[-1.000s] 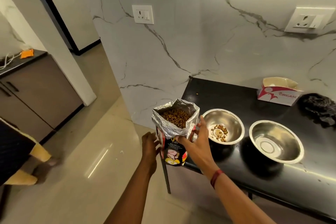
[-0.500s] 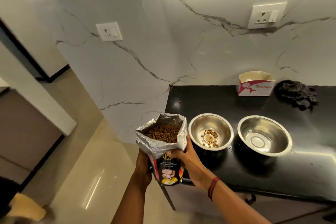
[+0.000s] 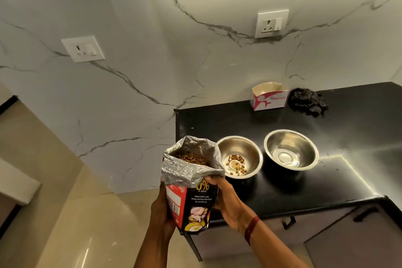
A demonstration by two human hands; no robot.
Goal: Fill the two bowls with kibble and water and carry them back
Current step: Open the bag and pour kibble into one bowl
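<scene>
An open kibble bag (image 3: 191, 189), black and red with a folded silver top, stands upright just off the counter's left edge. My left hand (image 3: 162, 211) grips its left side and my right hand (image 3: 228, 202) grips its right side below the fold. Brown kibble shows inside the bag. Two steel bowls sit side by side on the black counter (image 3: 337, 180). The left bowl (image 3: 239, 155), right beside the bag, holds a small scatter of kibble. The right bowl (image 3: 291, 149) holds no kibble; I cannot tell whether there is water in it.
A white and red cardboard box (image 3: 269, 97) and a dark crumpled cloth (image 3: 309, 101) lie at the back of the counter against the marble wall. Grey cabinet doors (image 3: 348, 235) with dark handles sit under the counter. Beige floor tiles spread to the left.
My left hand has come onto the bag, so both hands hold it. The view has swung to the right and the bag sits lower in view, still upright beside the left bowl.
</scene>
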